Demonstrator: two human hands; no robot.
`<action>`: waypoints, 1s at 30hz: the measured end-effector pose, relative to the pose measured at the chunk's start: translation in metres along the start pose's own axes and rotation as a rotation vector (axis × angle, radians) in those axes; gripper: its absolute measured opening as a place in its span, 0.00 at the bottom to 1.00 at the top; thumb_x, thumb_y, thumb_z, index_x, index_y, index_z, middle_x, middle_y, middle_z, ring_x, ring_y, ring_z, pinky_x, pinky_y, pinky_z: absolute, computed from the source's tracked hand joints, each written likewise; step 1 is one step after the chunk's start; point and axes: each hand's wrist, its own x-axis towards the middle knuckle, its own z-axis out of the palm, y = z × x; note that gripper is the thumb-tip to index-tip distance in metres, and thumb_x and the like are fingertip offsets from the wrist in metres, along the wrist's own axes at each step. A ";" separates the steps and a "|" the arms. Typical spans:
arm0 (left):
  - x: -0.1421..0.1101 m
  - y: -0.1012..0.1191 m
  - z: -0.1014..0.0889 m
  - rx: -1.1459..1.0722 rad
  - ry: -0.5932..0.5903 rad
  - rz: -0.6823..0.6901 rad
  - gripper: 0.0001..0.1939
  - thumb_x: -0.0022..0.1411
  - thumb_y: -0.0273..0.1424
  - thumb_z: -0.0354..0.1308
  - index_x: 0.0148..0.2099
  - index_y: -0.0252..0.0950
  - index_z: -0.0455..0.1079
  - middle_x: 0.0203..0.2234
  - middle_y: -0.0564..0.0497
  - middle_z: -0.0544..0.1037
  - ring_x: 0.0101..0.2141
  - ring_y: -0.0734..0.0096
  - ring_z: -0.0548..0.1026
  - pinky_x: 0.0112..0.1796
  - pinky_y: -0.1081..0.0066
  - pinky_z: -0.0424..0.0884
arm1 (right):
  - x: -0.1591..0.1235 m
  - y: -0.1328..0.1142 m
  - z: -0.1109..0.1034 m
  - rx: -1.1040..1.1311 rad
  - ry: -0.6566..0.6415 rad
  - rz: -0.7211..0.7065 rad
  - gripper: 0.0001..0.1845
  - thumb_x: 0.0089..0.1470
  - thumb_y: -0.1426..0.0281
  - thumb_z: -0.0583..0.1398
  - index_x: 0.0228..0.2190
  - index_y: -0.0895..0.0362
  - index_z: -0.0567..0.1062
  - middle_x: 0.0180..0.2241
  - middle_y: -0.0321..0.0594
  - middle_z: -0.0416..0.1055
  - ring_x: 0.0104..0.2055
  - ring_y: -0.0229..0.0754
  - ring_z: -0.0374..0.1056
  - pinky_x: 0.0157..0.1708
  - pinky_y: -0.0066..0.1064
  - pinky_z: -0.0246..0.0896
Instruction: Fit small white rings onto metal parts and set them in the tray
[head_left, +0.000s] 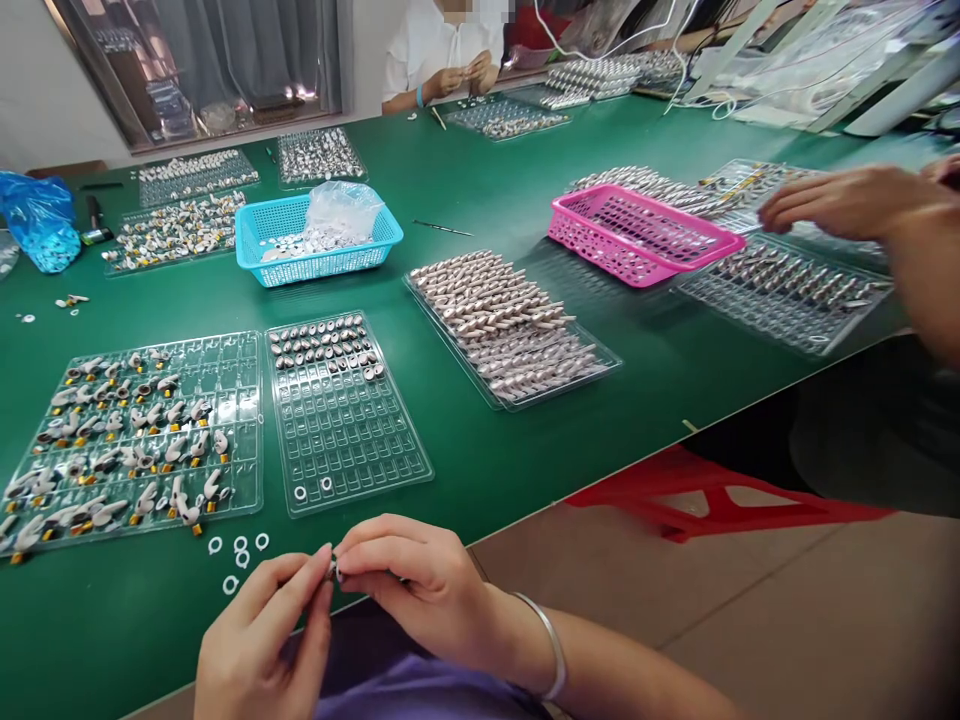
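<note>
Close to the table's front edge, my left hand [262, 635] and my right hand [424, 580] meet fingertip to fingertip. Both are closed in a pinch on a small earbud part [334, 570], pale with a dark side and mostly covered by the fingers. Several white rings [240, 544] lie loose just beyond my left hand. Ahead is a clear tray [345, 430] with rows of small grey-and-dark oval parts at its far end and two white rings at its near end. Left of it, another clear tray [225, 375] carries white earbud pieces with gold tabs.
A blue basket [322, 265] holds white pieces and a plastic bag. A tray of stacked pale stems [495, 310] stands at centre, near a pink basket [637, 270]. A co-worker's hand [832, 205] reaches in from the right; another person [450, 70] sits across the table.
</note>
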 end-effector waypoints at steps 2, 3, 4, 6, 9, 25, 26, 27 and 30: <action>0.001 -0.001 -0.001 -0.129 -0.027 -0.085 0.18 0.61 0.22 0.58 0.52 0.43 0.73 0.38 0.51 0.79 0.36 0.72 0.79 0.37 0.78 0.75 | 0.000 -0.001 0.000 0.004 0.001 -0.021 0.07 0.59 0.77 0.59 0.38 0.58 0.77 0.35 0.44 0.76 0.37 0.37 0.75 0.38 0.24 0.74; 0.001 -0.002 -0.002 -0.216 -0.043 -0.151 0.16 0.61 0.23 0.59 0.50 0.44 0.75 0.37 0.51 0.80 0.36 0.71 0.79 0.37 0.78 0.76 | 0.001 -0.002 -0.001 0.003 -0.004 -0.032 0.07 0.59 0.78 0.59 0.38 0.59 0.77 0.35 0.44 0.76 0.37 0.37 0.75 0.38 0.24 0.74; 0.001 -0.003 -0.002 -0.319 -0.062 -0.238 0.14 0.61 0.24 0.60 0.47 0.45 0.76 0.37 0.52 0.80 0.36 0.71 0.79 0.36 0.78 0.76 | 0.001 -0.003 -0.001 0.002 -0.014 -0.042 0.07 0.59 0.78 0.59 0.37 0.60 0.77 0.35 0.45 0.77 0.36 0.37 0.75 0.38 0.23 0.74; 0.002 -0.005 -0.002 -0.566 -0.102 -0.472 0.09 0.60 0.28 0.63 0.43 0.44 0.78 0.33 0.53 0.81 0.32 0.71 0.79 0.33 0.78 0.76 | 0.001 -0.004 -0.003 -0.006 -0.040 -0.058 0.07 0.58 0.79 0.59 0.36 0.61 0.77 0.33 0.45 0.77 0.36 0.37 0.75 0.37 0.23 0.74; 0.003 -0.005 0.002 -0.946 -0.158 -0.802 0.05 0.57 0.34 0.66 0.36 0.39 0.76 0.24 0.55 0.78 0.24 0.76 0.76 0.27 0.79 0.73 | 0.001 -0.005 -0.005 -0.018 -0.068 -0.068 0.06 0.58 0.78 0.60 0.36 0.59 0.77 0.34 0.44 0.78 0.35 0.36 0.75 0.36 0.23 0.73; 0.000 0.019 0.003 -0.634 -0.196 -0.579 0.22 0.64 0.49 0.51 0.25 0.41 0.67 0.15 0.55 0.69 0.19 0.71 0.68 0.24 0.73 0.70 | -0.003 -0.001 -0.003 0.222 -0.106 0.107 0.07 0.56 0.74 0.63 0.38 0.57 0.80 0.36 0.43 0.78 0.35 0.37 0.76 0.36 0.23 0.74; 0.001 0.020 0.002 -0.607 -0.178 -0.533 0.22 0.64 0.50 0.50 0.24 0.42 0.67 0.14 0.55 0.69 0.19 0.70 0.68 0.24 0.73 0.70 | -0.004 -0.001 -0.003 0.216 -0.102 0.109 0.07 0.56 0.74 0.63 0.38 0.57 0.80 0.36 0.43 0.78 0.35 0.37 0.76 0.36 0.23 0.74; 0.003 0.021 0.002 -0.585 -0.161 -0.496 0.22 0.65 0.49 0.49 0.24 0.43 0.67 0.14 0.55 0.69 0.18 0.70 0.68 0.23 0.73 0.70 | -0.004 -0.001 -0.003 0.207 -0.096 0.107 0.07 0.56 0.74 0.62 0.38 0.57 0.80 0.36 0.43 0.78 0.35 0.37 0.76 0.36 0.23 0.74; 0.007 0.024 0.002 -0.518 -0.120 -0.441 0.23 0.66 0.48 0.48 0.23 0.43 0.66 0.14 0.54 0.70 0.17 0.70 0.67 0.21 0.73 0.69 | -0.005 -0.002 -0.002 0.192 -0.075 0.089 0.07 0.56 0.74 0.62 0.37 0.57 0.80 0.35 0.43 0.78 0.35 0.36 0.76 0.36 0.23 0.74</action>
